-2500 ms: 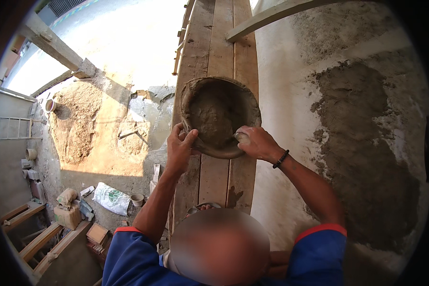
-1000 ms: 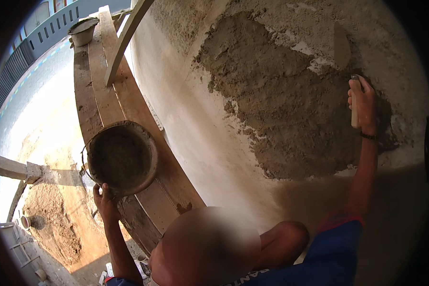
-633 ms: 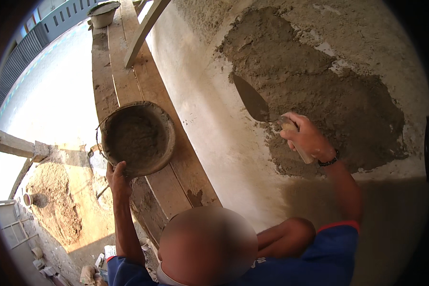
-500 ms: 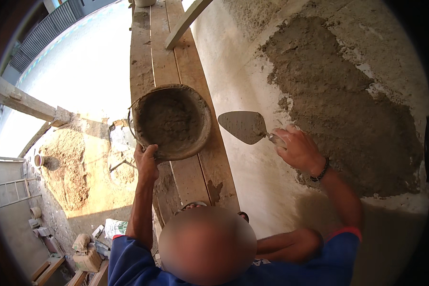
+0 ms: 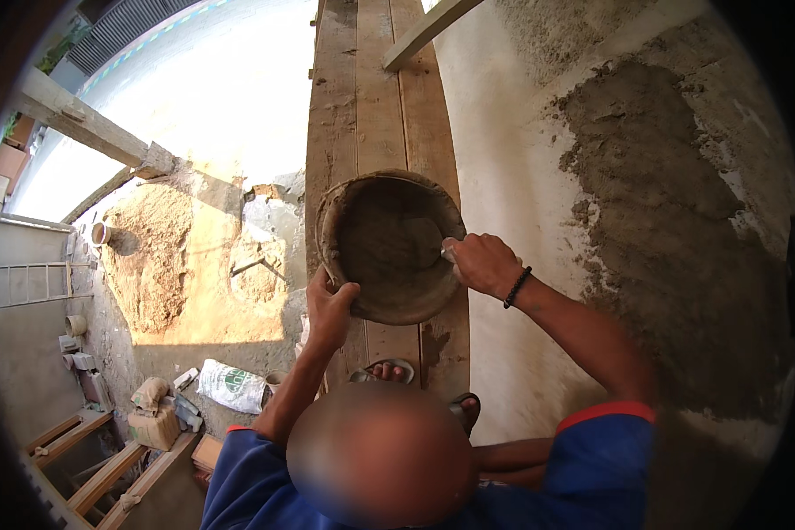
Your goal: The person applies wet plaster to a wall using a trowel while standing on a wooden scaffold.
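Wall (image 5: 495, 150) rose along the person's right, pale and smooth beside the planks, with a broad patch of dark wet mortar (image 5: 645, 194) farther over. Long wooden planks (image 5: 378, 115) ran away from the person, and over them, just ahead of the sandalled foot (image 5: 387, 371), was the round bucket (image 5: 393, 311), taking up nearly their whole width as seen from above. Mortar coated its inside. The trowel (image 5: 426, 238) dipped into it, its blade partly hard to make out.

The left hand (image 5: 329, 305) was curled over the near-left rim, thumb uppermost; the right hand (image 5: 484, 263) was closed around the trowel's handle.

A hard push of the blade against the bucket's side could have shifted or tipped it, since only one hand steadied it, and the planks' edges left little margin. A loaded blade lifted at a slant could have shed mortar.

The bucket, being round, had no long axis and its mouth faced up; the trowel's axis ran leftward and slightly away from the person, blade leading.
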The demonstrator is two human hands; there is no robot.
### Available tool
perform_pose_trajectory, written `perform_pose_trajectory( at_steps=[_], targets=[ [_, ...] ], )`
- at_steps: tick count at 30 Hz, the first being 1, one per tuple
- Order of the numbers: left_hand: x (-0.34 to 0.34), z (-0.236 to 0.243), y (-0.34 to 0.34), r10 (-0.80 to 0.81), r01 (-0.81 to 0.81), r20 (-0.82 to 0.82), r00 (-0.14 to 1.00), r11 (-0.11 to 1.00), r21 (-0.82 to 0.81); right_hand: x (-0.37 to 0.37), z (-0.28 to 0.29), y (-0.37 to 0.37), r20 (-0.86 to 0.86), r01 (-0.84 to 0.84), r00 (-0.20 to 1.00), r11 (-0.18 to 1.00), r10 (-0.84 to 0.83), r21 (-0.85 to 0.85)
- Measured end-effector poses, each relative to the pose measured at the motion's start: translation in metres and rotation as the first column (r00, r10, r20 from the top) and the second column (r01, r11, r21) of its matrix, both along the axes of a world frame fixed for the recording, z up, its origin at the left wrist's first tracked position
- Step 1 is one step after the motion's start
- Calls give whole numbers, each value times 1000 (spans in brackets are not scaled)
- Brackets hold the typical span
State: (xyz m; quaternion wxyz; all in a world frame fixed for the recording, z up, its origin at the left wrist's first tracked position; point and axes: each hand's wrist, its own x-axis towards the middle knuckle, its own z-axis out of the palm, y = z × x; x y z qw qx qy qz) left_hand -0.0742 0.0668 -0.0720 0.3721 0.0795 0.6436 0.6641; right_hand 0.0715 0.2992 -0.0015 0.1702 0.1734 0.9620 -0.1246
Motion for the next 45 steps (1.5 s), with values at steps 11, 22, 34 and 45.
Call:
perform_pose_trajectory(
  at_steps=[11, 22, 34, 45],
  targets=[
    [-2, 19, -1, -116, 112, -141, 983, 993, -38, 36, -6, -34, -145, 216, 950, 917, -277, -336],
    [-23, -2, 2, -118, 117, 55, 992, 993, 4, 59, 39, -2, -150, 262, 935, 913, -320, -313],
    [-38, -8, -10, -182, 183, 58, 982, 983, -19, 93, 286, 47, -378, 314, 809, 874, -450, -370],
    [-23, 7, 2, -186, 191, 97, 978, 981, -42, 282, 360, 158, -792, 907, 217, 417, -571, -53]
  ],
)
